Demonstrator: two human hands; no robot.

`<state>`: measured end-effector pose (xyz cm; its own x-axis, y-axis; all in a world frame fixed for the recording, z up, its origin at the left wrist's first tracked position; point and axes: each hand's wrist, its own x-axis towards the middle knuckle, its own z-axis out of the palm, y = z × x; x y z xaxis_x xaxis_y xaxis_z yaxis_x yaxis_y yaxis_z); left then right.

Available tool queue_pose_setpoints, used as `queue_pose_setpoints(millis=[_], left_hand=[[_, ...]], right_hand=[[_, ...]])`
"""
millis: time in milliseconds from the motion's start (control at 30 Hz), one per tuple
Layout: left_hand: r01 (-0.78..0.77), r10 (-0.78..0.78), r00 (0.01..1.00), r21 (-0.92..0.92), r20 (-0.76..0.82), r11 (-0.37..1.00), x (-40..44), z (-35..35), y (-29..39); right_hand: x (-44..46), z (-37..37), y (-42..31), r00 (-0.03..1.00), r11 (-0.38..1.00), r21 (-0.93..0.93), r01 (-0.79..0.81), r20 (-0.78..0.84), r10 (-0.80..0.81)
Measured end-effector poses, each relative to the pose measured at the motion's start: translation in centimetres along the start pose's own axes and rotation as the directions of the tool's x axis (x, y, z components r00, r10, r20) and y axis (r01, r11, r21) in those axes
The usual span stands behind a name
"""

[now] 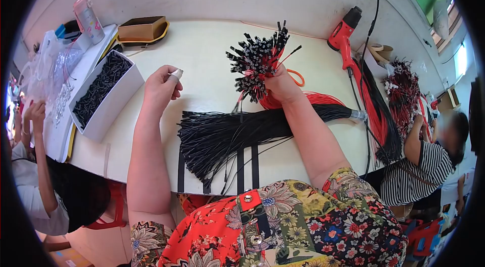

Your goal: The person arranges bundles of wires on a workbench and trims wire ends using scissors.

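Note:
My right hand (284, 85) is wrapped round a bundle of red wires (324, 99), raised above the table. The bundle's black connector ends (257, 57) fan out over the fist, and one wire sticks out to the right. My left hand (162, 85) is closed in a pinch to the left of the bundle, apart from it. A white cover sits on a fingertip; whether anything small is pinched there is hidden. Below my right forearm lies a thick bundle of black wires (227, 133), its loose ends spread to the left.
A white box of black sleeves (132, 84) stands at left, near a cardboard box (142, 29) and a bottle (88, 19). A red heat gun (344, 40) and more wire bundles (373, 100) are at right. People sit at both sides; the one at right wears a striped shirt (417, 173).

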<state>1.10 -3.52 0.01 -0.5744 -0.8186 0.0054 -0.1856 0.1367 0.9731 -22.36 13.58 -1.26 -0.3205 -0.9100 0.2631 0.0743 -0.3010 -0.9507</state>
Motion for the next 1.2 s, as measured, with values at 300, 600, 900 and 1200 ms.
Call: queue_pose_setpoints(millis=[300, 600, 900, 1200], left_hand=[[-0.012, 0.012, 1.0, 0.009, -0.004, 1.0, -0.1, 0.0, 0.1], [-0.023, 0.023, 1.0, -0.006, 0.0, 1.0, 0.1, 0.0, -0.3], [-0.021, 0.021, 1.0, -0.019, -0.001, 1.0, 0.3, -0.1, -0.4], [-0.026, 0.026, 1.0, -0.008, -0.006, 1.0, 0.2, -0.1, -0.3]], right_hand=[[-0.4, -1.0, -0.6, 0.995, 0.997, 0.03, -0.068, 0.074, 0.066], [-1.0, -1.9, -0.5, 0.989, 0.996, 0.078, -0.043, 0.147, 0.031], [-0.8, -2.2, -0.3, 0.988, 1.0, 0.002, -0.029, 0.149, 0.028], [-0.9, -1.9, -0.5, 0.99, 0.99, 0.128, -0.051, 0.138, 0.033]])
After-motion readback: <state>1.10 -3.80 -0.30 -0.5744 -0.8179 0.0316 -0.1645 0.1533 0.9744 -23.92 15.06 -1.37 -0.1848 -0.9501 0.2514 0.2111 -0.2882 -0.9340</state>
